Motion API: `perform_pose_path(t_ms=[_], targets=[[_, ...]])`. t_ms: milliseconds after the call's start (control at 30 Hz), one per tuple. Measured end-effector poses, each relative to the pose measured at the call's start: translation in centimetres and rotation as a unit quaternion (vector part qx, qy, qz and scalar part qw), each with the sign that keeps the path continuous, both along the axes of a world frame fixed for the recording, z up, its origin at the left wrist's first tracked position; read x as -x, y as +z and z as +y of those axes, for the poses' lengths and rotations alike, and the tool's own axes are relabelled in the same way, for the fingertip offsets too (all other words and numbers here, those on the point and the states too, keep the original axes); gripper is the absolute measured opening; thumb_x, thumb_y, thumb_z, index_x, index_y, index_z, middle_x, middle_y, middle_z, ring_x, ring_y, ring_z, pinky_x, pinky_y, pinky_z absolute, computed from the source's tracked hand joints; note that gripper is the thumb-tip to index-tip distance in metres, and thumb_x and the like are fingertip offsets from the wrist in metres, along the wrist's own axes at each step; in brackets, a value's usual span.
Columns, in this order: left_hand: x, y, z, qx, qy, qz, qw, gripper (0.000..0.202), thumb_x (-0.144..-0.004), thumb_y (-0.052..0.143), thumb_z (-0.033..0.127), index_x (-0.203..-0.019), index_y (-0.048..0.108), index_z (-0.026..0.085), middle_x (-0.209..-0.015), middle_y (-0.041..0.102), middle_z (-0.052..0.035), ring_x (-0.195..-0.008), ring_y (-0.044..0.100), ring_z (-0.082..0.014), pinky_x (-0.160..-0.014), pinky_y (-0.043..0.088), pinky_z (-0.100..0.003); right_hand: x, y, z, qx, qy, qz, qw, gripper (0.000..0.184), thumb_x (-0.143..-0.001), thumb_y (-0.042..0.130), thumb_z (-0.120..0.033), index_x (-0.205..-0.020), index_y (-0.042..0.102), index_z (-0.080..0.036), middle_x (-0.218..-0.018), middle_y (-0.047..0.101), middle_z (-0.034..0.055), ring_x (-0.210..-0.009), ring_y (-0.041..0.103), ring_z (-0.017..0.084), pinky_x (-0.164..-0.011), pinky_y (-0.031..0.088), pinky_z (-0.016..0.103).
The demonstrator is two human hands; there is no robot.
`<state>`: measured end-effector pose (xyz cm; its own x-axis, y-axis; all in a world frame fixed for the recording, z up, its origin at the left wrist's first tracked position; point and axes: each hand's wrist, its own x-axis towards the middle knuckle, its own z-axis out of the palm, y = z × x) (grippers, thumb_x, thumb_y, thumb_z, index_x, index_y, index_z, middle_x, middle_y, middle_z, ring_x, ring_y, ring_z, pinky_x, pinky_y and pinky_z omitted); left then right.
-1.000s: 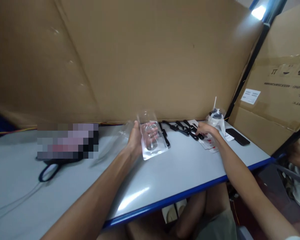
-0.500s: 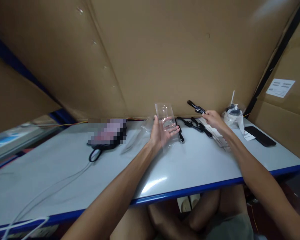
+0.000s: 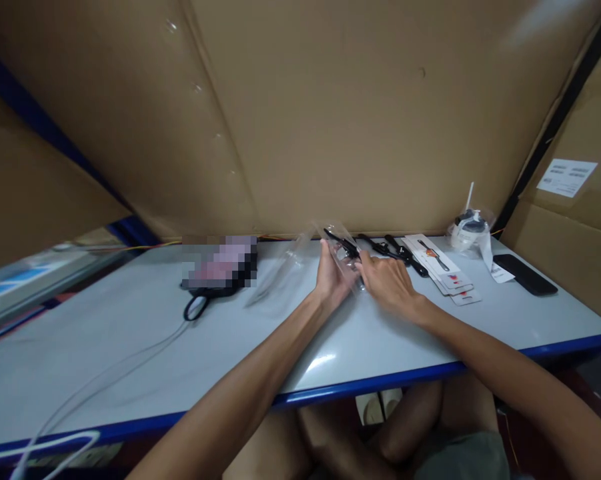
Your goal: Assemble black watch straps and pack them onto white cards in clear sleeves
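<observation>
My left hand cradles a clear plastic bag from below, its fingers partly hidden behind the bag and my other hand. A black spokeshave lies along the bag over the left palm; how far it is inside I cannot tell. Gripping the spokeshave's near end is my right hand, close against the left. Just beyond the right hand, more black spokeshaves lie on the table. Printed cards with a picture of the tool are stacked to their right.
More clear bags lie left of my hands. A pixelated device with a black loop and a white cable is farther left. At right are a bagged cup and a black phone. Cardboard walls the table's back.
My right hand has brought the spokeshave leftward and down from above the cards to the bag on my left hand. The cards are now uncovered.
</observation>
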<state>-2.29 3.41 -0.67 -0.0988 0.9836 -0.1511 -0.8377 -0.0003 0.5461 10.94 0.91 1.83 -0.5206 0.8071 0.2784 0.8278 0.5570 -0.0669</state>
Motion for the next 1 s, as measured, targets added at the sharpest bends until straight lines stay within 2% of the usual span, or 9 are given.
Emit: perform_pose_path(t_ms=[133,300,367,467,600,700,800,900,1000], targets=[[0.4,0.0,0.2,0.022,-0.021,-0.006,1.0,0.054,-0.102,0.036,0.064,-0.107,0.067,0.02,-0.093,0.072,-0.0116,-0.087,0.074,-0.0272,-0.082,0.061,-0.044,0.6,0.1,-0.3,-0.039,0.046,-0.032,0.998,0.041,-0.111,0.037,-0.032,-0.143,0.052,-0.011,-0.137,0.066,0.0248,-0.114,0.07,0.033,-0.088,0.056,0.04],[0.6,0.1,0.1,0.021,-0.04,-0.002,0.999,0.057,-0.102,0.036,0.065,-0.098,0.069,0.018,-0.094,0.075,-0.0135,-0.095,0.075,-0.0305,-0.087,0.062,-0.048,0.6,0.4,-0.5,-0.028,0.06,-0.027,0.997,0.056,-0.109,0.043,-0.041,-0.153,0.045,-0.006,-0.146,0.058,0.0291,-0.121,0.067,0.035,-0.096,0.056,0.046],[0.5,0.3,-0.1,0.022,-0.041,-0.001,0.999,0.057,-0.103,0.032,0.062,-0.095,0.068,0.018,-0.092,0.076,-0.0131,-0.096,0.075,-0.0301,-0.087,0.062,-0.048,0.4,0.7,-0.8,-0.024,0.078,-0.015,0.997,0.06,-0.108,0.044,-0.048,-0.152,0.048,-0.007,-0.144,0.06,0.0275,-0.122,0.067,0.036,-0.097,0.055,0.047],[0.4,0.5,-0.3,0.038,-0.038,0.006,0.999,0.059,-0.105,0.026,0.058,-0.091,0.066,0.018,-0.093,0.076,-0.0142,-0.096,0.075,-0.0295,-0.086,0.063,-0.046,0.2,1.0,-1.2,-0.013,0.101,-0.019,0.995,0.056,-0.107,0.045,-0.053,-0.14,0.061,-0.011,-0.132,0.07,0.0221,-0.115,0.07,0.035,-0.094,0.055,0.045],[0.5,0.7,-0.4,0.073,-0.045,-0.012,0.996,0.054,-0.106,0.028,0.055,-0.098,0.066,0.017,-0.094,0.075,-0.0156,-0.093,0.075,-0.0296,-0.082,0.064,-0.045,-0.3,1.5,-0.7,-0.018,0.1,0.05,0.994,0.043,-0.108,0.044,-0.048,-0.121,0.074,-0.02,-0.118,0.076,0.0124,-0.104,0.071,0.026,-0.09,0.051,0.035],[0.9,1.0,-0.5,0.087,-0.024,-0.052,0.995,0.054,-0.106,0.027,0.055,-0.109,0.063,0.015,-0.093,0.073,-0.0164,-0.087,0.075,-0.0298,-0.079,0.065,-0.051,-2.5,2.8,1.4,-0.066,0.038,0.166,0.983,0.04,-0.11,0.041,-0.039,-0.113,0.076,-0.022,-0.111,0.078,0.0075,-0.1,0.07,0.02,-0.087,0.045,0.027],[1.5,1.3,-0.7,0.092,-0.01,-0.078,0.993,0.055,-0.106,0.024,0.056,-0.111,0.06,0.016,-0.093,0.071,-0.0162,-0.086,0.076,-0.0305,-0.077,0.065,-0.055,-6.9,4.2,3.8,-0.116,-0.106,0.216,0.964,0.044,-0.11,0.035,-0.036,-0.106,0.075,-0.018,-0.097,0.078,0.0077,-0.09,0.069,0.019,-0.08,0.043,0.027],[1.8,1.6,-0.8,0.103,0.003,-0.079,0.991,0.055,-0.106,0.021,0.057,-0.108,0.059,0.017,-0.092,0.071,-0.015,-0.087,0.076,-0.0303,-0.075,0.066,-0.054,-11.6,4.0,4.8,-0.076,-0.241,0.15,0.956,0.036,-0.106,0.043,-0.034,-0.11,0.075,-0.018,-0.103,0.078,0.0106,-0.095,0.07,0.023,-0.079,0.043,0.03],[2.0,1.8,-0.7,0.107,0.004,-0.071,0.992,0.055,-0.106,0.02,0.056,-0.106,0.058,0.017,-0.093,0.071,-0.0153,-0.086,0.076,-0.0295,-0.074,0.066,-0.052,-14.5,2.0,4.2,0.015,-0.292,0.012,0.956,0.038,-0.101,0.055,-0.041,-0.121,0.071,-0.013,-0.119,0.074,0.0195,-0.111,0.068,0.032,-0.084,0.046,0.035]])
